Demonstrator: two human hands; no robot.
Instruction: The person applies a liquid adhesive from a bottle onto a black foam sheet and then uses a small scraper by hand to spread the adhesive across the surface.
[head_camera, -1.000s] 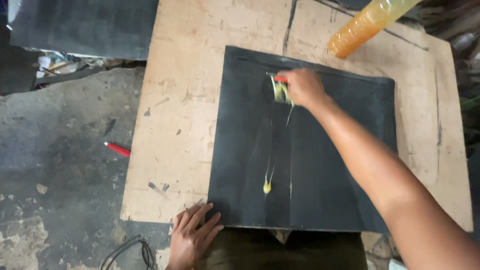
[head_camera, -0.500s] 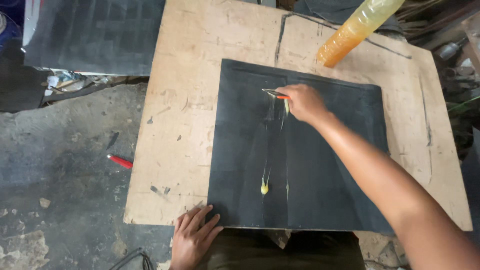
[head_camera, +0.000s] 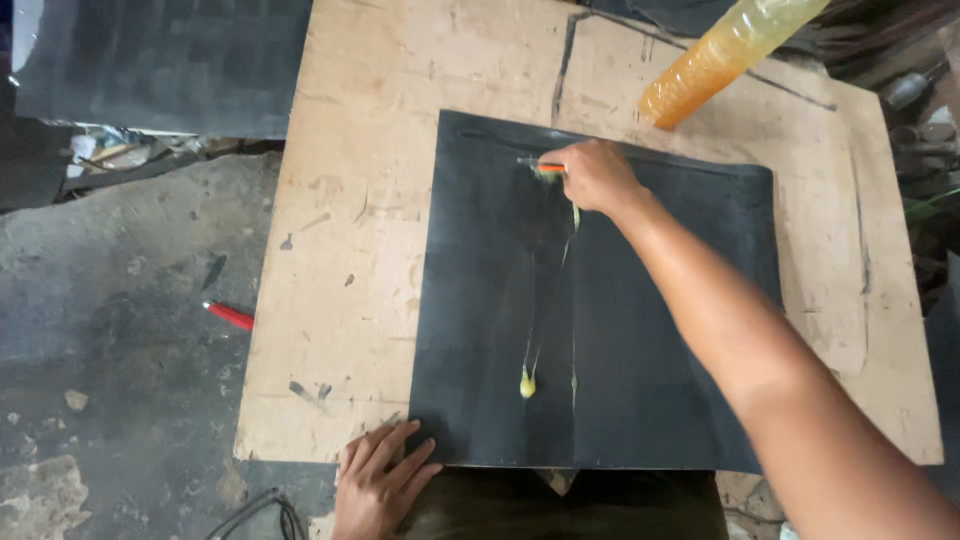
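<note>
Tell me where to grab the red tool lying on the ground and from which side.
Grip the red tool around its middle, coming from above. It lies flat and slim on the grey ground, left of the wooden board, with nothing touching it.

right hand (head_camera: 598, 176) + forearm: bare, no sleeve, no glove, no watch | left hand (head_camera: 380, 480): bare, no ring or glove, at near edge of black sheet (head_camera: 640, 400) | dark trousers below

The right hand (head_camera: 597, 176) grips a thin orange-handled tool (head_camera: 541, 165) on a black rubber sheet (head_camera: 650, 380), yellow glue streaks (head_camera: 527, 382) trailing below; the left hand (head_camera: 377, 487) presses the sheet's near corner.
</note>
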